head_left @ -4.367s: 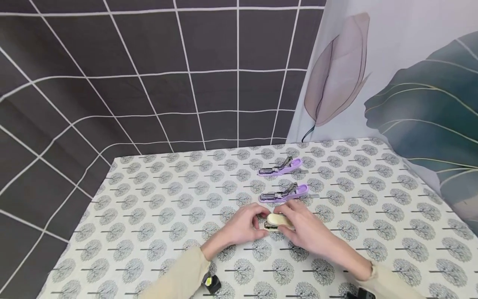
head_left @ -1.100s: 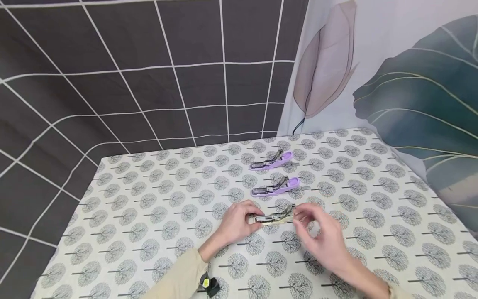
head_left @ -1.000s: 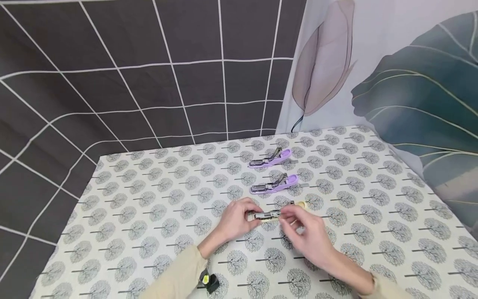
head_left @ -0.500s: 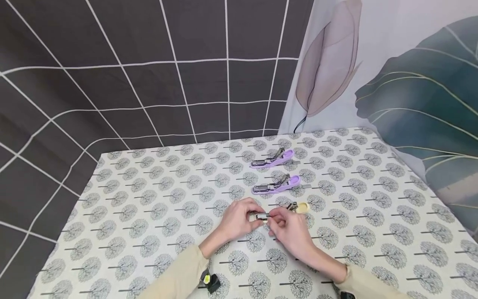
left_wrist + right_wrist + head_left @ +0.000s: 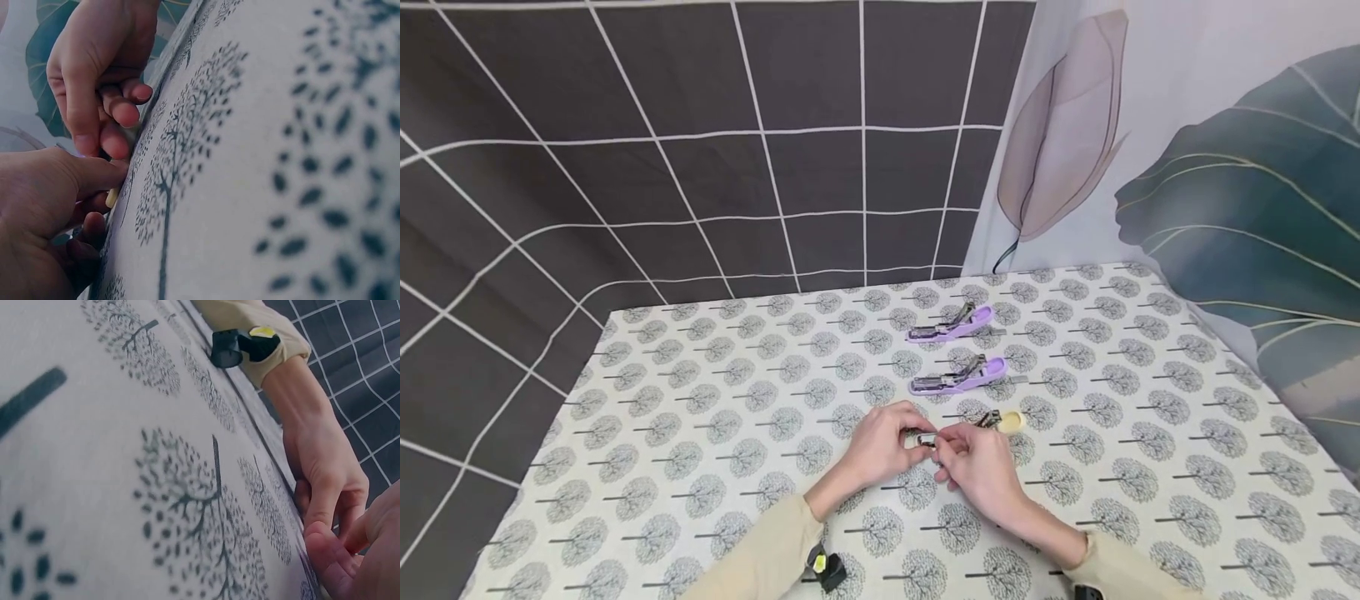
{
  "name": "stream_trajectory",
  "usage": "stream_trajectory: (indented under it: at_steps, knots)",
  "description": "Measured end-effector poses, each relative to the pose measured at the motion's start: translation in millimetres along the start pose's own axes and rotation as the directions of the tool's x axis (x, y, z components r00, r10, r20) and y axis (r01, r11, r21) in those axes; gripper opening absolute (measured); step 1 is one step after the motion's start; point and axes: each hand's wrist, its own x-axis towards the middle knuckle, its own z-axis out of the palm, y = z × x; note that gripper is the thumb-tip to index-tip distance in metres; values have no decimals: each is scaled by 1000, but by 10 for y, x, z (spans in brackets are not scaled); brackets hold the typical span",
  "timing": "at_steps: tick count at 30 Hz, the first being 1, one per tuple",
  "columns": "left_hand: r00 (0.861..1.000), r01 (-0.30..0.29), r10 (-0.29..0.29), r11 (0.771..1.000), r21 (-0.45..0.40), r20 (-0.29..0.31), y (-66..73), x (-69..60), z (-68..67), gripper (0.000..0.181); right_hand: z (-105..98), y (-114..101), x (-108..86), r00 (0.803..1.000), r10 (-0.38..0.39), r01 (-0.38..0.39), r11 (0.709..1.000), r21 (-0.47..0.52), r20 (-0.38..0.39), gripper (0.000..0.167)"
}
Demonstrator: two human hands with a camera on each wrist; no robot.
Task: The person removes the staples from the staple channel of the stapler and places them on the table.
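A small yellow stapler [image 5: 1012, 422] lies on the patterned cloth with its top flipped back, its rounded yellow end showing at the right. My left hand [image 5: 880, 448] holds the stapler's front end between thumb and fingers. From the right, my right hand [image 5: 981, 467] pinches at the silver metal part by that front end, its fingertips close to the left ones. Most of the stapler's middle is hidden behind the right hand. In the left wrist view, a bit of yellow shows under the left fingers [image 5: 100, 172]. Whether a separate small piece is between the right fingertips, I cannot tell.
Two purple staplers, also flipped back, lie behind the yellow one: a nearer one [image 5: 958, 379] and a farther one [image 5: 951, 327]. The tree-print cloth [image 5: 700, 433] covers the table. A dark gridded curtain [image 5: 700, 167] and a leaf-print curtain [image 5: 1240, 208] stand behind.
The yellow stapler was closed over four seconds ago and then flipped back. My right hand has moved left from its raised metal part to the front end. The left hand keeps holding the front.
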Motion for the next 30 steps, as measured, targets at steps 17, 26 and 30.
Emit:
stream_trajectory:
  at_steps: [17, 26, 30]
  knots:
    - [1000, -9, 9, 1000, 21, 11, 15, 3, -2, 26, -45, -53, 15, 967, 236, -253, 929, 270, 95, 15]
    - [999, -47, 47, 999, 4, -12, -6, 9, 6, 25, -17, -65, 50, 968, 239, -251, 934, 253, 79, 4]
    - [998, -53, 53, 999, -2, -14, -20, -2, 10, 26, -4, -60, 64, 974, 211, -224, 952, 208, 86, 4]
